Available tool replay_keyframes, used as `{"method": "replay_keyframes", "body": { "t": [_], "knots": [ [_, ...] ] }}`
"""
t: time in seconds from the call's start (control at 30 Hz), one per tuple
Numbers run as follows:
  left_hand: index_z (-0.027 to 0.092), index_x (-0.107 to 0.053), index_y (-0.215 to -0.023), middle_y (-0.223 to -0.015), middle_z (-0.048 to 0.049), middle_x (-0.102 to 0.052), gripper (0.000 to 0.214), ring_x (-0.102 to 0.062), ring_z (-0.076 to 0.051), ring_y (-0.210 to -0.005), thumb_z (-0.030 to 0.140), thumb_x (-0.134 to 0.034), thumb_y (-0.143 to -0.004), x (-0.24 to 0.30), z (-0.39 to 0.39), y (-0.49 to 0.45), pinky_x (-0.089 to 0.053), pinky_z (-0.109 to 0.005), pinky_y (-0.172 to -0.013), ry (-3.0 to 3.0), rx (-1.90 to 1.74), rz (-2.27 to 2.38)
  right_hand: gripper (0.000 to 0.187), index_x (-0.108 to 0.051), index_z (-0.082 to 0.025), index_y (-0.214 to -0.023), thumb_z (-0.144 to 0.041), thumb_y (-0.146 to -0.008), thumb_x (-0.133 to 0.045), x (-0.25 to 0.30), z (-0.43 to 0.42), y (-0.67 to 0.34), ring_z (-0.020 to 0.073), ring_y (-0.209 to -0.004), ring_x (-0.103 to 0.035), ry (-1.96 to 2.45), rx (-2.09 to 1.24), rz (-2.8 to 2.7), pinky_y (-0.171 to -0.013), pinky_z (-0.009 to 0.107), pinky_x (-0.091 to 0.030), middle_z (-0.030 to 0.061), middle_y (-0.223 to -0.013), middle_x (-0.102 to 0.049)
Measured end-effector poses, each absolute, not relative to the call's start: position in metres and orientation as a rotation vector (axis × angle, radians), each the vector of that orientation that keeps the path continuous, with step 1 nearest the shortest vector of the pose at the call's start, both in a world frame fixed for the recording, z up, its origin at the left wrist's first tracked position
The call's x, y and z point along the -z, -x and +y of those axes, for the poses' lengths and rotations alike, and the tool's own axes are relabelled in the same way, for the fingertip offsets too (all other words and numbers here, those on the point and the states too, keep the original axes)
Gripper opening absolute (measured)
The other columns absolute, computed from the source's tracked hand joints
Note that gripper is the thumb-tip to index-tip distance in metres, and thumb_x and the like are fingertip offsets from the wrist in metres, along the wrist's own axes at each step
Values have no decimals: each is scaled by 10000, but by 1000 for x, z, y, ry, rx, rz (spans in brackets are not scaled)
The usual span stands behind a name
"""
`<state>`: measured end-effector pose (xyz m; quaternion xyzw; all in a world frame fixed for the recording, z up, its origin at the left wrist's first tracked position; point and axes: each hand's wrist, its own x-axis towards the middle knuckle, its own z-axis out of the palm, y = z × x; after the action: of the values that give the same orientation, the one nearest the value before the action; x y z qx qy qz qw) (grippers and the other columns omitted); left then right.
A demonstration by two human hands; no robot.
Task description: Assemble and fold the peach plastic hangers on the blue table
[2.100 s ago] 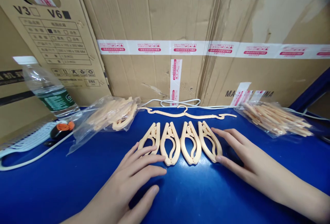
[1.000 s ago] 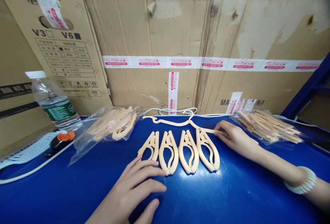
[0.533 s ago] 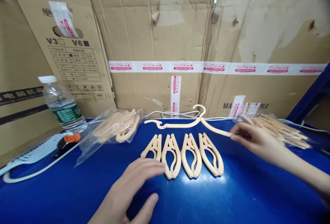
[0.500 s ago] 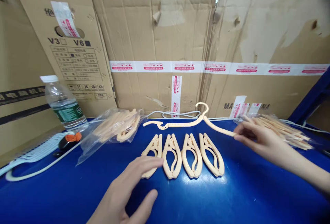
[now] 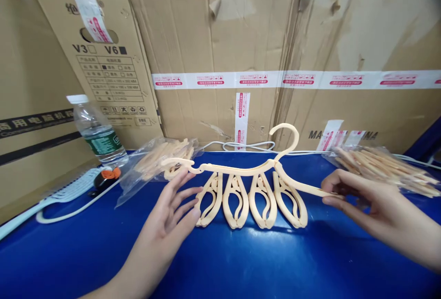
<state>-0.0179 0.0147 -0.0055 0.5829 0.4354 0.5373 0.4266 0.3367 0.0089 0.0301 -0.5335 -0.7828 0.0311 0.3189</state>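
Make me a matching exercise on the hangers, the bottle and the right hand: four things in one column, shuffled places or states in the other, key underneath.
Things
1. Unfolded hanger
2. Four folded hangers
3. Right hand
4. Bottle

Places or states
A. Pinching one end of a hanger
B. At the left, with a green label
C. Spread open, gripped at one end
D. Side by side on the blue tabletop

Pairs: 1-C, 2-D, 3-A, 4-B

The unfolded hanger [image 5: 237,170] has come nearer, the left hand [image 5: 166,224] raised to it.
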Motion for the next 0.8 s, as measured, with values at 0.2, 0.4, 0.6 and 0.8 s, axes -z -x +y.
{"method": "replay_keyframes", "body": {
  "t": [0.2,0.4,0.6,0.8],
  "knots": [
    [381,-370,-1417,-1526,-16,-386,572,-489,-244,-1314,352,-646,-916,2,16,20,-511,-338,-1037,-1502,-1366,1052,320,-557,-231,-773,-472,-964,-470,-31,5,-337,157,-525,-554,1378,-79,-2161,-464,247,-434,11,-667,-612],
    [381,-356,-1426,-1510,-27,-409,586,-522,-245,-1285,340,-645,-918,2,18,20,-520,-351,-1033,-1493,-1385,1055,415,-549,-234,-728,-568,-953,-449,-31,6,-340,170,-505,-524,1399,-104,-2170,-458,271,-415,25,-630,-596],
    [398,-514,-1339,-1467,1,-484,424,-488,-259,-1325,338,-598,-927,11,13,21,-434,-397,-1112,-1794,-1082,1067,384,-567,-235,-763,-552,-954,-465,-29,5,-335,169,-539,-549,1393,-87,-2103,-470,260,-449,29,-678,-622],
    [342,-579,-1285,-1221,-48,-657,381,-687,-202,-972,368,-600,-906,5,15,20,-593,-317,-872,-1839,-1122,1183,246,-641,-260,-954,-481,-941,-533,-19,1,-331,201,-645,-645,1356,-147,-2076,-516,267,-531,48,-823,-693]
  ]
}}
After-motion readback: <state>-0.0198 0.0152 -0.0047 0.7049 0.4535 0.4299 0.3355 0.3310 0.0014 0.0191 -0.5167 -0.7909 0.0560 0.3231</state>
